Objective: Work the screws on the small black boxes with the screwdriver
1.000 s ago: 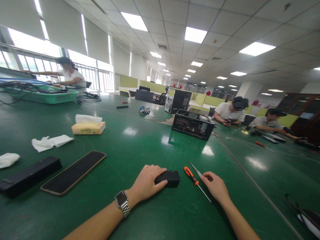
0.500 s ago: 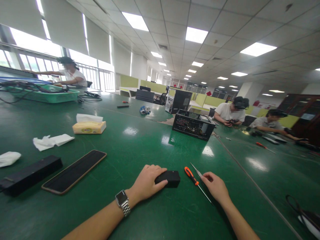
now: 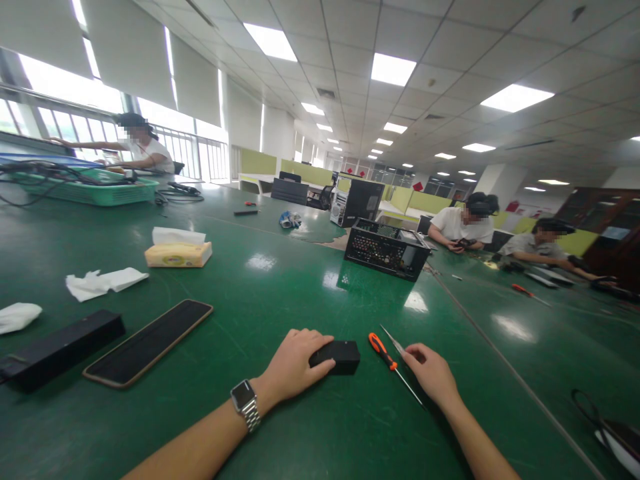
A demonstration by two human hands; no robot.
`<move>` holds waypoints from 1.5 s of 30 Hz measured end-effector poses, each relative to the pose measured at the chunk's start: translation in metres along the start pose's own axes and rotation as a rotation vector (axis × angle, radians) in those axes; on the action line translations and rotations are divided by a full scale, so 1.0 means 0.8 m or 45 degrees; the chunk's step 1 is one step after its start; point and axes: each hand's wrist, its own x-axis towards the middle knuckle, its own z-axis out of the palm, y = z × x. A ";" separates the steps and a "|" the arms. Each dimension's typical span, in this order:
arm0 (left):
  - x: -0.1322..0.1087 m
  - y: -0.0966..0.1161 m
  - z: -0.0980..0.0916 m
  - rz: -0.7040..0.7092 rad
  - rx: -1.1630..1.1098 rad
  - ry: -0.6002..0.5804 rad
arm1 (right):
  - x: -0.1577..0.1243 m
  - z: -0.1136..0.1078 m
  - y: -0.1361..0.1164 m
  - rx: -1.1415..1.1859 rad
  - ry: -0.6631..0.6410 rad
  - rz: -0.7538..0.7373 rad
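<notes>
My left hand point(image 3: 300, 360), with a watch on its wrist, is wrapped over a small black box point(image 3: 345, 357) on the green table. The box's right end shows; its left part is under my fingers. In my right hand point(image 3: 429, 373) a pair of metal tweezers point(image 3: 395, 342) is pinched, its pointed tips aimed away and to the left. Between the box and my right hand lies a screwdriver point(image 3: 384, 352) with an orange and black handle, its shaft running toward me.
Left of me are a phone point(image 3: 150, 343), a long black box point(image 3: 65, 350), crumpled tissue point(image 3: 105, 283) and a tissue pack point(image 3: 179, 253). Ahead stands an open computer case point(image 3: 385, 250). A green basket point(image 3: 100, 192) holds cables. Other people sit at the left and right.
</notes>
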 end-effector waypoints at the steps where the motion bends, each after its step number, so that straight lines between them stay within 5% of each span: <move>1: 0.000 0.000 0.000 -0.001 0.002 -0.003 | 0.000 0.000 0.000 0.001 -0.001 -0.001; 45: 0.001 -0.002 0.000 -0.001 -0.005 -0.034 | 0.000 0.000 0.001 -0.017 -0.008 -0.014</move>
